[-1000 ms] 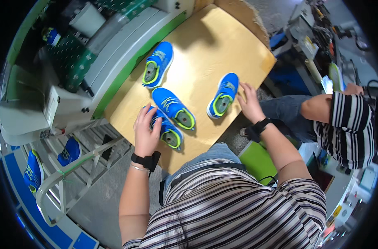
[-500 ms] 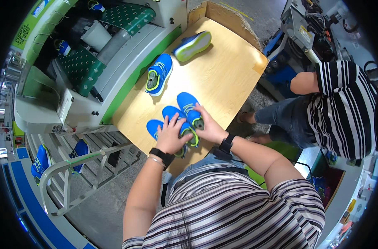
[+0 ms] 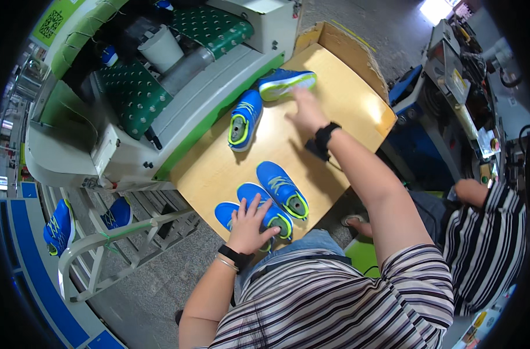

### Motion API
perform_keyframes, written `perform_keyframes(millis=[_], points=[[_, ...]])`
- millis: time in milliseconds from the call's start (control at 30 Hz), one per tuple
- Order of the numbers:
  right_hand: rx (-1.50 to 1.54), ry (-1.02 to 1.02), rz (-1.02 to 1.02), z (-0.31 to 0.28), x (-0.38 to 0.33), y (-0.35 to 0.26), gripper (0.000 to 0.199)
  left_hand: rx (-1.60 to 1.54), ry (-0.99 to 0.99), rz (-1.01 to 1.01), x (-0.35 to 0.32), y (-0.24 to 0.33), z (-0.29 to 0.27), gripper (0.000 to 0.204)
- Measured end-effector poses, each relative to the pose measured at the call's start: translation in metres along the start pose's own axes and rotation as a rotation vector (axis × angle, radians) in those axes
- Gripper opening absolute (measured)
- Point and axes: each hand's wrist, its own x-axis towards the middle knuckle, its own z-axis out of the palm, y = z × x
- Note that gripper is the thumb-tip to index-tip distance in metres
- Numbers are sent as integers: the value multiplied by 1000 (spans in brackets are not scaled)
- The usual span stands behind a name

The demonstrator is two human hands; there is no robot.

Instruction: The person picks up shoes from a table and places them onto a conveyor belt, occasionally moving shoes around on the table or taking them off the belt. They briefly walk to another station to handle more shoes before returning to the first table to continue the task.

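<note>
Three blue sneakers with lime trim stand side by side at the table's near edge: a left one [image 3: 223,212], a middle one [image 3: 248,191] and a right one [image 3: 278,183]. My left hand [image 3: 248,230] rests on the middle sneaker, fingers spread. Farther off, an upright blue sneaker [image 3: 248,110] has a grey insert in its opening. Beside it another sneaker [image 3: 276,78] lies on its side, pale sole facing me. My right hand [image 3: 307,113] reaches over to that sole; its fingers are blurred, and I cannot tell whether they grip it.
The wooden tabletop [image 3: 334,139] has a cardboard wall [image 3: 358,49] at its far edge. A machine with green studded belts [image 3: 131,96] adjoins it on the left. A metal rack [image 3: 102,250] holds two more sneakers. At the right, a person in a striped top [image 3: 486,250] is close by.
My right hand has left the near right sneaker and stretched forward to the one on its side, whose sole has turned. My left hand stays on the near group. The whole view has shifted.
</note>
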Motion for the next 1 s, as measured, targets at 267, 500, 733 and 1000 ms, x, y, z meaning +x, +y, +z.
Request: perform_keyframes(millis=[267, 500, 733, 1000], points=[[-556, -86, 247, 14, 59, 47, 81, -126, -77, 41, 3, -10, 6, 77], [327, -26, 399, 11, -32, 60, 60, -82, -141, 9, 2, -2, -17, 78], [616, -314, 201, -49, -111, -10, 53, -1021, 378, -101, 34, -46, -60, 72], [819, -68, -103, -37, -49, -106, 88, -1788, 407, 23, 22, -27, -141, 78]])
